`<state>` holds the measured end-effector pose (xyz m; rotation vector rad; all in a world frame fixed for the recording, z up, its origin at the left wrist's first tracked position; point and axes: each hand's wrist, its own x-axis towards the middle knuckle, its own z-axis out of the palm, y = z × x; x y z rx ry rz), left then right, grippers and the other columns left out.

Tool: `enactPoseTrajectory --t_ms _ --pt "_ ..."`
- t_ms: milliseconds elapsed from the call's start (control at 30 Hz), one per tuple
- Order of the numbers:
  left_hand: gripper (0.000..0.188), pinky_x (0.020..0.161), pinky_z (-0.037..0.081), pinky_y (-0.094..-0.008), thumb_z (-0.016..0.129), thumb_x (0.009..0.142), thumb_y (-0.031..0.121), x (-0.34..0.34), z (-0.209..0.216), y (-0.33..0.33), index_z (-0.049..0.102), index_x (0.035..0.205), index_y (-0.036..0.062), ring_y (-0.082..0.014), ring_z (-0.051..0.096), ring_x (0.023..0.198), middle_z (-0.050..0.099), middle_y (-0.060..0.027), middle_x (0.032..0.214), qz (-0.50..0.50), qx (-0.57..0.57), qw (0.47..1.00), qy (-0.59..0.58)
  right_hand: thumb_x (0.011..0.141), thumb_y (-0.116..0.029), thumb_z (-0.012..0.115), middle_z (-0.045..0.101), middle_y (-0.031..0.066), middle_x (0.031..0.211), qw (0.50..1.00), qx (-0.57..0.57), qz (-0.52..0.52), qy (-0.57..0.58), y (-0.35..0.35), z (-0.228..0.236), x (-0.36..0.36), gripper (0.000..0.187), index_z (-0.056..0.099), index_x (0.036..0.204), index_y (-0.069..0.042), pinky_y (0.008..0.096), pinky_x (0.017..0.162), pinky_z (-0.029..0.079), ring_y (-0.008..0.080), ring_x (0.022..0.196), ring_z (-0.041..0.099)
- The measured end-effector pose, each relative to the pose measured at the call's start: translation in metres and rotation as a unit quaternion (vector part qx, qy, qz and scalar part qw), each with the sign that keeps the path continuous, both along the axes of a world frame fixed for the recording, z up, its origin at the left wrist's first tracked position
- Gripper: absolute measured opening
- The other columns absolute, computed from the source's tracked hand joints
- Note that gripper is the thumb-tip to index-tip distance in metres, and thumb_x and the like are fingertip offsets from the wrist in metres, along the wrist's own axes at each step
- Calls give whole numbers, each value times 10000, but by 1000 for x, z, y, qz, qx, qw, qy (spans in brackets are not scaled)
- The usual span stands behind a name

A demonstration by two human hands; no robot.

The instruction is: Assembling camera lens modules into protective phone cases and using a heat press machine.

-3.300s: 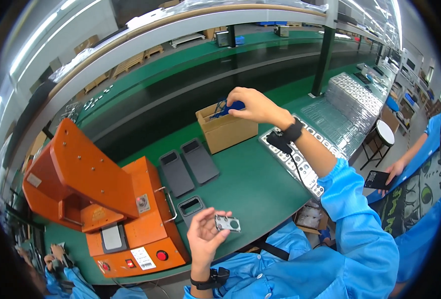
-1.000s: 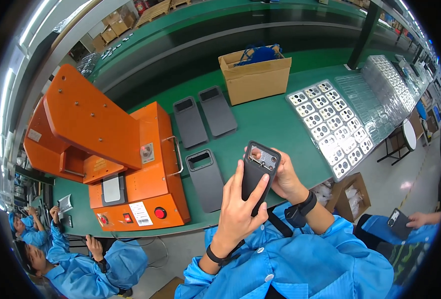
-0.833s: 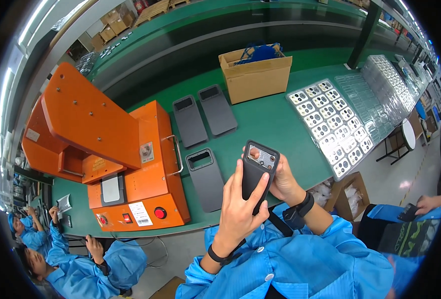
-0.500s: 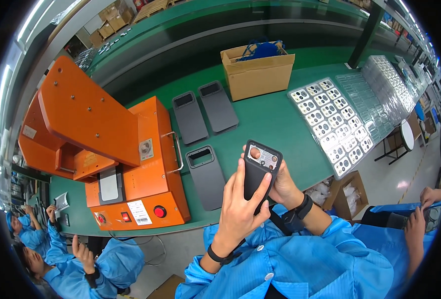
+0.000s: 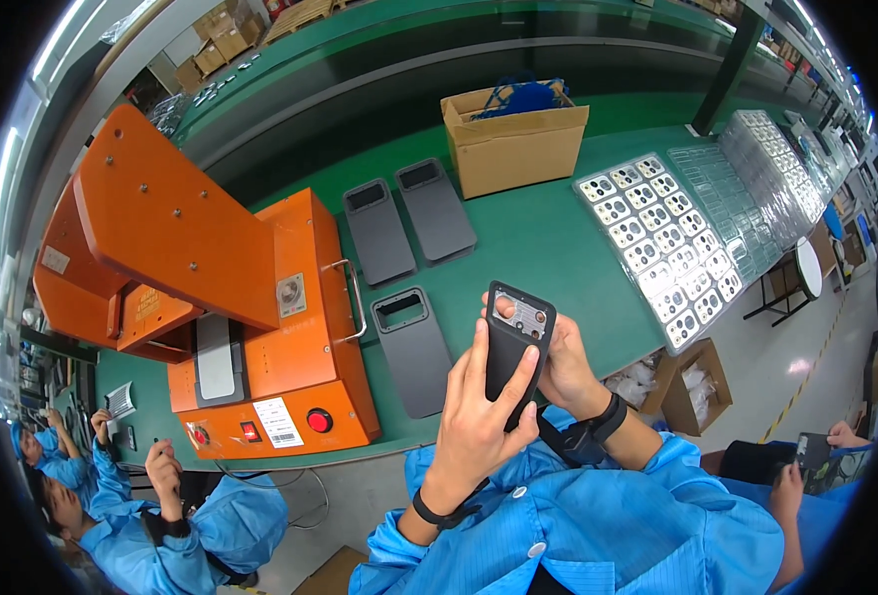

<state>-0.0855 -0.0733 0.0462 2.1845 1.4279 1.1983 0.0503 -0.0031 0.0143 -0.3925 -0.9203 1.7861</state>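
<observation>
Both my hands hold a dark grey phone case [image 5: 511, 359] above the front of the table, its camera end pointing away from me. Fingers of my left hand [image 5: 479, 402] lie along the case's left side and across its face. My right hand [image 5: 568, 369] grips it from behind and along the right edge. A light camera plate with round holes [image 5: 531, 319] shows in the case's upper window, and a fingertip is visible at that window's left part. Three similar cases lie on the table to the left: a near one [image 5: 414, 362] and two farther ones [image 5: 383, 238] [image 5: 441, 216].
An orange press [image 5: 290, 377] with a metal side handle stands at left, a silver plate [image 5: 216, 362] in its bed. Behind is an open cardboard box [image 5: 518, 154] holding blue material. A clear tray of camera plates [image 5: 662, 248] lies at right. Co-workers sit on both sides.
The case in my hands has turned slightly, with its camera end shifted a little left. At lower left, a co-worker's hand has closed up; the right-hand co-worker's hands have moved and show a dark piece.
</observation>
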Motion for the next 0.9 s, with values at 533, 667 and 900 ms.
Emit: enactPoseTrajectory --t_ms 533,667,900 --pt "633 953 461 -489 704 700 132 1 1 -1 598 1323 119 -459 515 1160 354 -353 1438 3 -16 1000 7 930 -516 570 497 246 1381 996 7 -11 -88 7 -3 13 709 509 1305 83 417 1061 429 288 1254 527" --pt "630 951 463 -487 706 701 135 3 1 0 599 1322 119 -457 519 1154 355 -353 1436 4 -12 1000 0 935 -511 565 494 250 1383 996 14 -5 -87 6 2 13 698 516 1299 83 417 1060 428 285 1254 527" --pt "631 940 474 -479 708 697 130 4 -2 0 603 1319 129 -449 526 1143 352 -343 1446 15 -14 1000 16 931 -507 568 499 262 1371 996 12 -3 -92 10 -6 16 687 531 1278 85 416 1063 424 285 1247 532"
